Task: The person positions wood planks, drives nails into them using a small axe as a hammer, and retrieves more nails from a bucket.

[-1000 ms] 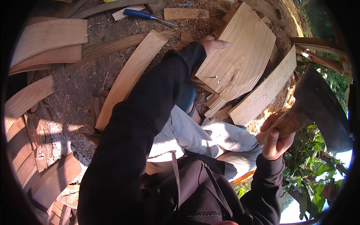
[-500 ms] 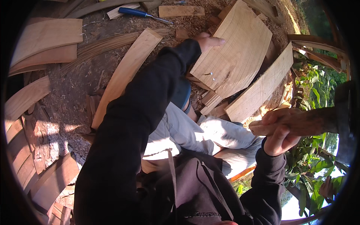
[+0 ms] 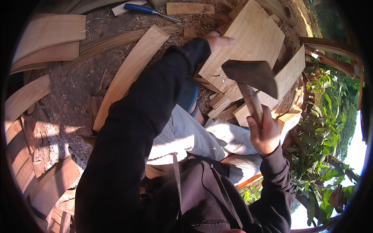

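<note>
My left hand (image 3: 219, 41) grips the left edge of a wide, pale wooden board (image 3: 254, 42), its thumb lying on the face and the other fingers mostly hidden. Two nails (image 3: 218, 75) stick up from the board near its lower left corner. In my right hand (image 3: 266, 134) is the short wooden handle of an axe, my fingers wrapped round it. The axe's dark, wedge-shaped metal head (image 3: 252, 73) hangs over the lower part of the board, just right of the nails, and covers some of it.
A long plank (image 3: 130, 77) lies left of the board, and another plank (image 3: 291, 75) slants on its right. A blue-handled chisel (image 3: 139, 8) rests at the far side. Curved boards (image 3: 50, 33) are stacked on the left. Leafy plants (image 3: 322, 132) grow at the right.
My right hand has swung the axe from the far right, inward over the board, so its head is now near the nails. My left hand keeps its hold on the board.
</note>
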A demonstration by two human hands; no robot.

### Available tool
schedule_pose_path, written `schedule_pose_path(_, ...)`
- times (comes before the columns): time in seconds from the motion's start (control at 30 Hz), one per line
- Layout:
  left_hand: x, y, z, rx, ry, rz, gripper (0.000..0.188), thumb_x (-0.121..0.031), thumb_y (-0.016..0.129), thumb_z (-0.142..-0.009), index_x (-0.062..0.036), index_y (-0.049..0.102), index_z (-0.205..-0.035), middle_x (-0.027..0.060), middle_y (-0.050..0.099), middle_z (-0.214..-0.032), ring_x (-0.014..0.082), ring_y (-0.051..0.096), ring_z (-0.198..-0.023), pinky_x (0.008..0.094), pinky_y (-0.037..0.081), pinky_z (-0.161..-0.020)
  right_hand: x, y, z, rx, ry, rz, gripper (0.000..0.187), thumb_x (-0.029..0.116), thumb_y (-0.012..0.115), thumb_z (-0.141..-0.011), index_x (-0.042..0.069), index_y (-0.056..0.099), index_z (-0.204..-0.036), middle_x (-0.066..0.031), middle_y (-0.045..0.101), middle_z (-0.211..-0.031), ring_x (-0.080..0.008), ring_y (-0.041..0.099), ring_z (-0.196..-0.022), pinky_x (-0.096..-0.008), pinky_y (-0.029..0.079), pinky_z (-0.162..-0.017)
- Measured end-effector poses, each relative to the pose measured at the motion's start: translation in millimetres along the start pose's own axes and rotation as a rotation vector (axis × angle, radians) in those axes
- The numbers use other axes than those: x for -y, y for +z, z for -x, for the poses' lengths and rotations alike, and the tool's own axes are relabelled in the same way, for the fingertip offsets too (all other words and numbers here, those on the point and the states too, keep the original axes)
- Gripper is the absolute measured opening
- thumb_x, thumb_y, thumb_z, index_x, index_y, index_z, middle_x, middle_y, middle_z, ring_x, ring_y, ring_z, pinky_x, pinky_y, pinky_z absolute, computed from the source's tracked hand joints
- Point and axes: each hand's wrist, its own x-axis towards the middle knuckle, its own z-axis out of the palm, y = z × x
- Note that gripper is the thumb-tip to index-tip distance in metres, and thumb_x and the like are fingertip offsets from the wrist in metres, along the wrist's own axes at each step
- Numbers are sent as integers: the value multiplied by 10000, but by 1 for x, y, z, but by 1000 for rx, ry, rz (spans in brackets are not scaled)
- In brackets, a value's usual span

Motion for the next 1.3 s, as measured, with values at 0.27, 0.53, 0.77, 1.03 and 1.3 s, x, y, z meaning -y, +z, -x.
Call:
schedule_pose_path(0.27,1,-2,4,-27,4,-14,506,-391,720,-763,19,659,-1053,113,671,-979,191,628,-875,299,467,-793,8,-37,-6,-449,-190,-628,453,395,585,-895,-23,480,-1034,-80,514,-718,-135,510,-604,-256,402,-535)
schedule_pose_path(0.53,7,0,-3,-86,-14,-124,548,-415,726,-744,40,651,-1042,133,664,-991,198,622,-886,316,467,-791,-27,-1,-5,-134,136,-353,336,305,525,-945,1,466,-1075,-40,534,-705,-96,518,-586,-232,428,-532)
schedule_pose_path(0.77,0,3,3,3,37,15,553,-404,727,-749,34,642,-1076,138,664,-1014,196,624,-910,307,464,-817,-10,10,3,-206,7,-369,334,274,611,-871,-4,478,-1001,-182,579,-673,-319,616,-589,-366,466,-532)
schedule_pose_path(1.03,-4,-4,14,-81,-24,-95,531,-392,721,-762,30,645,-1075,132,668,-1004,193,629,-912,289,463,-820,4,-32,1,-404,-161,-633,466,409,526,-925,-30,413,-1034,-111,522,-758,-143,503,-601,-254,432,-557)
schedule_pose_path(1.3,0,-5,-6,-95,-7,-122,517,-396,714,-767,24,653,-1063,115,670,-999,180,626,-905,292,461,-816,-11,3,1,-53,5,-110,363,228,619,-854,23,493,-1125,-223,597,-706,-429,608,-671,-421,484,-572)
